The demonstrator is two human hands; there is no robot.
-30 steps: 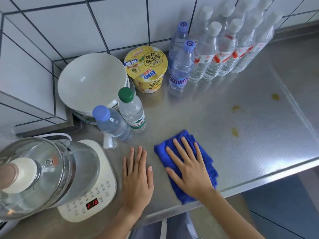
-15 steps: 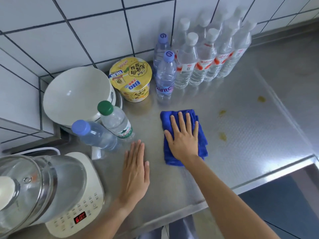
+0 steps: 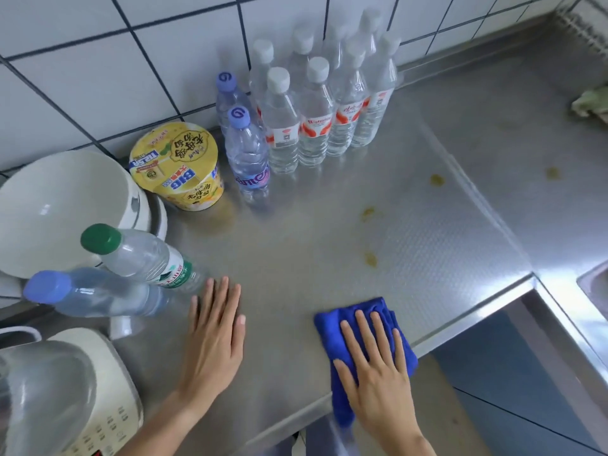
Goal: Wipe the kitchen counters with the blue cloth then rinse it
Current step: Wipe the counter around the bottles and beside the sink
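Note:
The folded blue cloth (image 3: 332,327) lies at the front edge of the steel counter (image 3: 312,245), partly overhanging it. My right hand (image 3: 378,366) presses flat on the cloth with its fingers spread. Left of it, my left hand (image 3: 215,337) rests flat and bare on the counter, holding nothing. Several yellowish stains (image 3: 370,258) mark the counter beyond the cloth.
A group of water bottles (image 3: 316,103) stands against the tiled wall, with a yellow noodle cup (image 3: 177,166) and white bowls (image 3: 62,209) to the left. Two bottles (image 3: 131,258) and a glass kettle on its base (image 3: 65,399) stand at front left. A sink corner (image 3: 592,284) is at right.
My right hand has dragged the blue cloth back from the middle of the counter to the front edge and to the right. My left hand has stayed flat in place.

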